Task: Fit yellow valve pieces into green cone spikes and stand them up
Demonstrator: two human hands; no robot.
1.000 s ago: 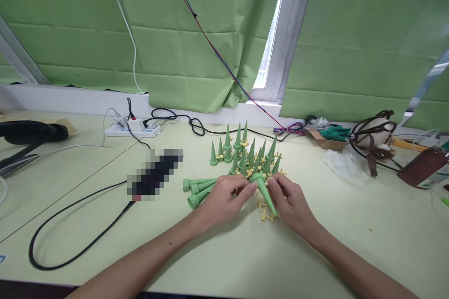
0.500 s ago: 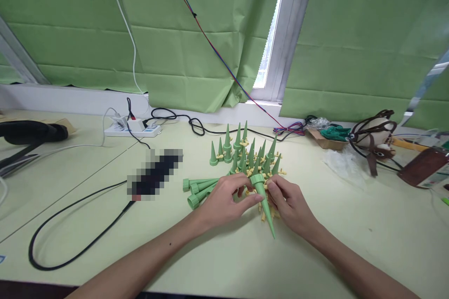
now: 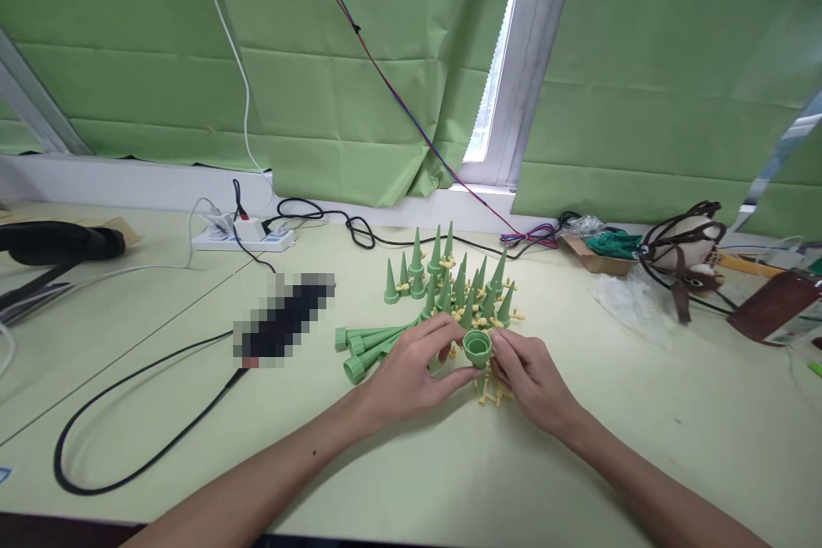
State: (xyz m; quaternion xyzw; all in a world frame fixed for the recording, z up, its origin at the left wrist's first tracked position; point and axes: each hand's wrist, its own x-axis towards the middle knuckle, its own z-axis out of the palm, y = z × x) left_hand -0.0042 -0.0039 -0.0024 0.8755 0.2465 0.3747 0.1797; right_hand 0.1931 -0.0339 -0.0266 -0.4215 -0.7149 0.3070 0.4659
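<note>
Pinching right hand [image 3: 523, 372]: thumb and fingers are closed on the right edge of one green cone [image 3: 477, 349].
Left hand [image 3: 411, 366]: fingers are curved, thumb and forefinger well parted at the cone's left side — whether they touch it, I cannot tell.
Green cone: between both hands, its hollow end facing the person.
Standing cones [image 3: 416, 255]: grouped behind the hands, points upward.
Yellow pieces [image 3: 483, 399]: on the table [image 3: 449, 479], near the right hand.

The held spike [image 3: 477, 348] and upright spikes [image 3: 460, 284] are green, the small connectors [image 3: 483, 396] pale yellow, the table [image 3: 385, 479] pale yellow-green, the far curtain [image 3: 360, 103] plain green, the container [image 3: 777, 308] at right reddish brown.
</note>
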